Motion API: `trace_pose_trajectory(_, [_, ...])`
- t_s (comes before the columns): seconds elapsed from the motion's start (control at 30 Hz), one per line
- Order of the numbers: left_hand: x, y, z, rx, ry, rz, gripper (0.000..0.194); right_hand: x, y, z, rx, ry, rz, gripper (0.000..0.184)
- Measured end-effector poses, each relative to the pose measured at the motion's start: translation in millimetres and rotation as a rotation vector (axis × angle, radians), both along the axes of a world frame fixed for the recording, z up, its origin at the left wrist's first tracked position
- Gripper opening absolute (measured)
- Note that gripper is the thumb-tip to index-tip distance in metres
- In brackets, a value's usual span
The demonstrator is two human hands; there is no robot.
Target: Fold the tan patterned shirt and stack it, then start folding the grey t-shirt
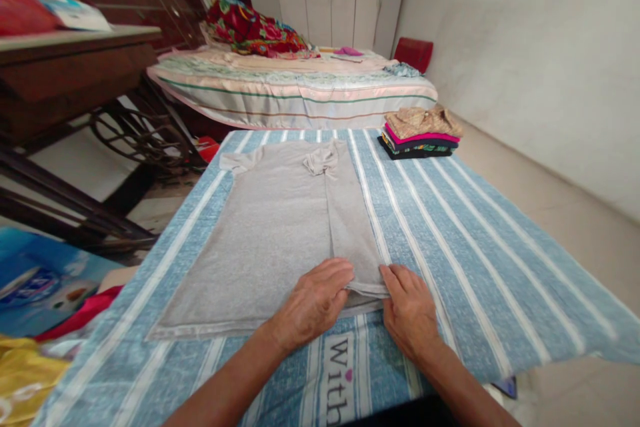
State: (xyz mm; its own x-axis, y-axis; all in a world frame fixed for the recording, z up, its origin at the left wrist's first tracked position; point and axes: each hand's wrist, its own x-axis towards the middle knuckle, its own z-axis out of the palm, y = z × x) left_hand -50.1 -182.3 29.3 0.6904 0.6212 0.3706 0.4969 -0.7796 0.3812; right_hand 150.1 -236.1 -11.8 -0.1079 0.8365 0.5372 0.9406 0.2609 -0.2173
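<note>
A grey short-sleeved T-shirt (260, 233) lies spread on a blue-and-white striped cloth (480, 267). Its right side is folded inward as a long strip, with that sleeve bunched near the top. At the near hem, my left hand (320, 297) closes on the inner edge of the folded strip. My right hand (411, 310) pinches the outer corner of the same hem. Between the two hands the hem is slightly raised from the layer beneath. The fingertips of both hands are partly hidden by the fabric.
A stack of folded clothes (420, 133) sits at the cloth's far right. Beyond stands a bed (300, 93) with a red floral blanket (255, 30). To the left are a sewing-machine table (75, 60) and a blue box (45, 283). A white wall (540, 47) runs along the right.
</note>
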Motion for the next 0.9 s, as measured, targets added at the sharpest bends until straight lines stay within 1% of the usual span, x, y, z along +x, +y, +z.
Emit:
trace_pose_trajectory(0.07, [-2.3,-3.7,-6.7,-0.003,0.058,0.007,0.031,-0.2,-3.3,-1.7,-0.01,-0.014,0.011,0.04])
trace_pose_trajectory(0.13, [-4.7,-6.3,-10.9,0.002,0.086,0.022,0.031,-0.4,-5.1,-2.3,0.016,-0.011,0.028,0.037])
trace_pose_trajectory(0.23, [-5.6,-7.1,-10.1,0.022,0.046,0.038,0.032,-0.1,-5.3,-1.5,0.103,0.007,0.067,0.035])
trace_pose_trajectory(0.3, [-4.4,-6.7,-7.5,0.034,0.054,0.038,0.031,0.2,-4.9,-1.3,0.123,-0.003,0.074,0.034])
trace_pose_trajectory(0.47, [-1.6,-8.3,-7.1,0.032,0.18,0.045,0.028,1.0,-7.4,-3.2,0.108,-0.051,0.06,0.032])
trace_pose_trajectory(0.7, [-4.7,-10.9,-13.0,0.091,0.176,0.043,0.031,3.3,-12.3,-6.2,0.068,-0.071,0.059,0.033])
trace_pose_trajectory(0.9, [-7.4,-12.5,-13.9,0.102,0.164,0.035,0.031,2.5,-16.2,-11.7,0.042,-0.017,0.062,0.032])
